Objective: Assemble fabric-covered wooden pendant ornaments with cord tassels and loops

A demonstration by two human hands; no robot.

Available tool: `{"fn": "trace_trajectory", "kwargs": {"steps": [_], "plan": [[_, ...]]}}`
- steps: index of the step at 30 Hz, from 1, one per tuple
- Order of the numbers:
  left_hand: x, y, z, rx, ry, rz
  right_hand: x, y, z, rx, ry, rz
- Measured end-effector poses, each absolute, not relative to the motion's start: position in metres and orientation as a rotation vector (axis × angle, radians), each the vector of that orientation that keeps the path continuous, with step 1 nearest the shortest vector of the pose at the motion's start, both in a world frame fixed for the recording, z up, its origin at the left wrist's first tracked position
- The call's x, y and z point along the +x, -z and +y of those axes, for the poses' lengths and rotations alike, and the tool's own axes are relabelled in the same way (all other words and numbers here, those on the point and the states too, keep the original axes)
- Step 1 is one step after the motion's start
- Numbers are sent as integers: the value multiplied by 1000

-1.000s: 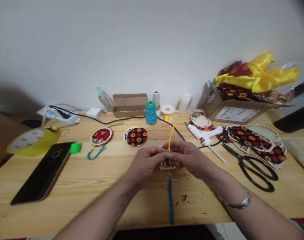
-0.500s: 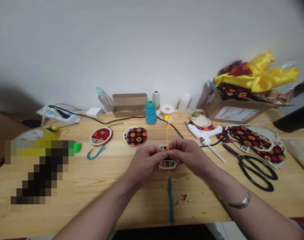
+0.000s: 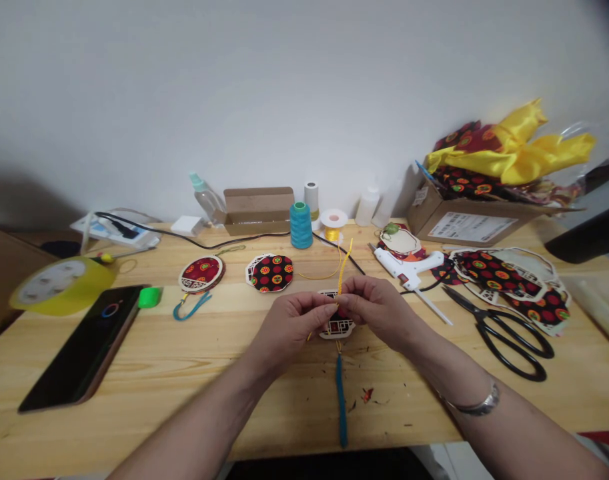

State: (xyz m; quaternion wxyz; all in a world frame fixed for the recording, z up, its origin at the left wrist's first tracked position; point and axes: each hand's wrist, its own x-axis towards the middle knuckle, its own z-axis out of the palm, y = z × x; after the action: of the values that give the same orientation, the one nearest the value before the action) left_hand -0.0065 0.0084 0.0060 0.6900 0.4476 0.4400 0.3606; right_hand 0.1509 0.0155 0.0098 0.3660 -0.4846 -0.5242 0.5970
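Both hands meet at the middle of the table, fingertips almost touching. My left hand [image 3: 295,327] pinches the yellow cord [image 3: 345,263], a short tail of which shows below its fingers. My right hand [image 3: 373,307] is closed on the same cord, whose looped upper part stands up above the fingers. Under the hands lies a pale lattice-cut ornament [image 3: 338,327] with dark patterned fabric, partly covered by the fingers. From its lower edge a teal tassel [image 3: 341,400] hangs toward the table's front. Where the cord is joined or knotted is hidden.
A spool of yellow cord [image 3: 333,227] and a teal thread cone [image 3: 301,227] stand behind the hands. To the right lie a white glue gun [image 3: 407,270] and black scissors [image 3: 489,320]. Two fabric ornaments, one round [image 3: 201,273], and a phone [image 3: 84,353] lie left.
The raised yellow cord above my fingers now leans to the right, its top lower and apart from the spool. Both hands stay pinched in nearly the same place.
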Motion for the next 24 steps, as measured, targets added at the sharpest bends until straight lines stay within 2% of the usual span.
{"fn": "trace_trajectory", "kwargs": {"steps": [5, 11, 24], "plan": [[-6, -9, 7, 984, -802, 1043, 151, -8, 14, -1245, -1466, -1423], [-6, -6, 7, 999, -825, 1050, 150, -10, 14, -1223, -1611, -1341], [-6, -3, 7, 993, -830, 1045, 150, -7, 15, -1209, -1645, -1260]]}}
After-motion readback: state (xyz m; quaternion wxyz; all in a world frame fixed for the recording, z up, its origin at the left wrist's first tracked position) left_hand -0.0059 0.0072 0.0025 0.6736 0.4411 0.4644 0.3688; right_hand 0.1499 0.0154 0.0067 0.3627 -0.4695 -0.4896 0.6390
